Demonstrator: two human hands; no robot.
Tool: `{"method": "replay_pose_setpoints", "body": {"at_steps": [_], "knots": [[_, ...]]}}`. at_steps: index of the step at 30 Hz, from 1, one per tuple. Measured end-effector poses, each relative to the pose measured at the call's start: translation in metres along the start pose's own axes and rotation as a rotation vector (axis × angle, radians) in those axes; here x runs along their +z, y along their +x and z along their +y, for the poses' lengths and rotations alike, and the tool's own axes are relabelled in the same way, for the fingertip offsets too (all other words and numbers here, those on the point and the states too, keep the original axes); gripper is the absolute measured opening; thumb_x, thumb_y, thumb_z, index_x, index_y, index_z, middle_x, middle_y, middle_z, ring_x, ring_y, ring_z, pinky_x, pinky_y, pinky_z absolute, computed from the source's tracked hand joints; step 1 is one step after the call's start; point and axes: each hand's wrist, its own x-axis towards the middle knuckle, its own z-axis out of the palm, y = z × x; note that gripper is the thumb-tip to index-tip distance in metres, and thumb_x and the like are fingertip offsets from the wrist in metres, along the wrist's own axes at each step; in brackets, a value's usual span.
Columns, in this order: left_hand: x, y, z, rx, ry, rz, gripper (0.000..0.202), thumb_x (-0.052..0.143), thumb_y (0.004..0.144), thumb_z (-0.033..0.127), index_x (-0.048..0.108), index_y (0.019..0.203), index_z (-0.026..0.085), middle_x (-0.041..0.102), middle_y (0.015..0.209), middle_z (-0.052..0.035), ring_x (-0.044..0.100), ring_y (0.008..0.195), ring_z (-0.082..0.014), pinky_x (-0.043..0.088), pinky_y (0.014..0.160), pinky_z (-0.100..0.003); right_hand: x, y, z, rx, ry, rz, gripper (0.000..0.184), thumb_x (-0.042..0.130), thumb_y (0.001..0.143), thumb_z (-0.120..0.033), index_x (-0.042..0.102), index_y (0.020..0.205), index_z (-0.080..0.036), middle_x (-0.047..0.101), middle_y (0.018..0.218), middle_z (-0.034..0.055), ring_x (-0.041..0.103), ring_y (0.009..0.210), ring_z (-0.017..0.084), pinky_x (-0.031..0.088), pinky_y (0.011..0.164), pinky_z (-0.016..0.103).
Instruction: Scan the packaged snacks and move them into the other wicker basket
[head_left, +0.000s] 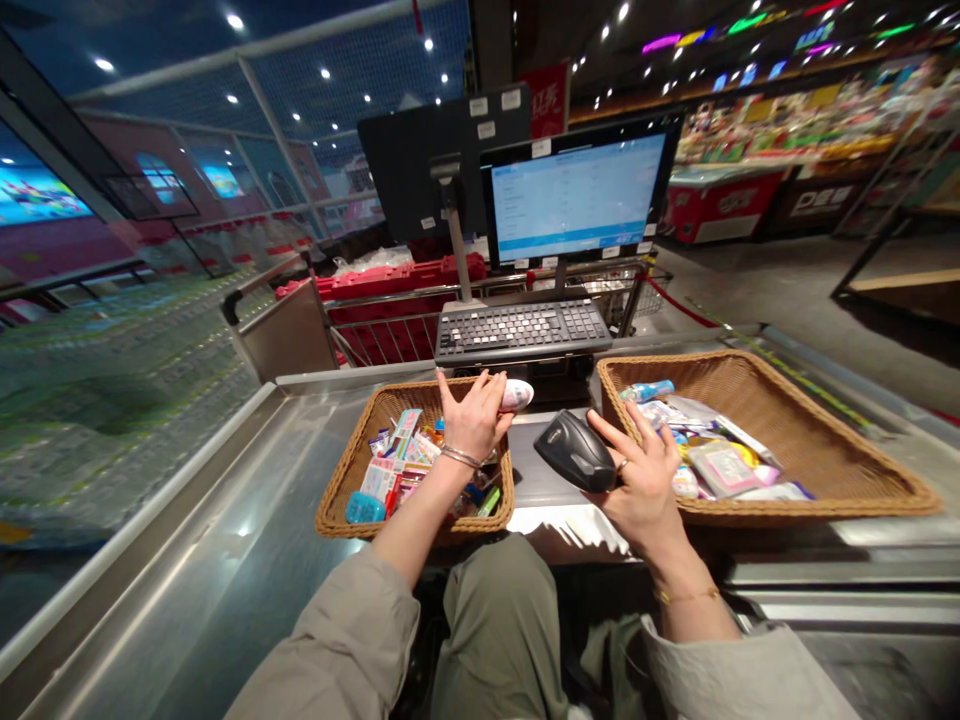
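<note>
The left hand pinches a white, rounded item with pinkish print over the far right corner of the smaller brown wicker basket; one finger is raised apart, and the thumb is hidden. The right hand grips a black plastic handheld scanner above the metal surface, some fingers spread, the rest partly hidden. Good handling likely means pinching the item's edges, leaving its print uncovered, steadying both wrists, and keeping the scanner clear of the larger brown wicker basket's left edge.
</note>
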Motion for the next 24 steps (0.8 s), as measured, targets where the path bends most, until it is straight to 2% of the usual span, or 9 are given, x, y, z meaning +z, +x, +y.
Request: {"method": "replay_pose_setpoints", "body": {"at_steps": [6, 15, 24], "knots": [[0.0004, -0.0002, 0.0001, -0.003, -0.002, -0.012, 0.053, 0.062, 0.094, 0.026, 0.055, 0.146, 0.022, 0.064, 0.141, -0.0134, 0.058, 0.135, -0.0355, -0.016, 0.118, -0.076, -0.0015, 0.0019, -0.0062, 0.045, 0.038, 0.021, 0.019, 0.065, 0.086, -0.032, 0.075, 0.101, -0.025, 0.072, 0.129, 0.0067, 0.04, 0.148, 0.034, 0.018, 0.121, 0.062], [0.0006, 0.0006, -0.0002, 0.021, 0.011, 0.016, 0.051, 0.06, 0.095, 0.026, 0.056, 0.146, 0.021, 0.064, 0.141, -0.0132, 0.058, 0.135, -0.0349, -0.019, 0.118, -0.073, -0.0024, 0.0022, -0.004, -0.006, 0.041, 0.024, 0.021, 0.065, 0.087, -0.031, 0.073, 0.105, -0.025, 0.072, 0.13, 0.0058, 0.039, 0.149, 0.034, 0.017, 0.121, 0.062], [-0.0005, 0.0002, 0.0018, 0.005, 0.057, -0.008, 0.052, 0.063, 0.093, 0.027, 0.057, 0.145, 0.022, 0.065, 0.141, -0.0136, 0.058, 0.135, -0.0365, -0.01, 0.12, -0.076, -0.0024, 0.0033, -0.0098, 0.052, 0.08, 0.049, 0.02, 0.061, 0.09, -0.03, 0.073, 0.104, -0.024, 0.073, 0.127, 0.0043, 0.042, 0.147, 0.032, 0.017, 0.122, 0.06]]}}
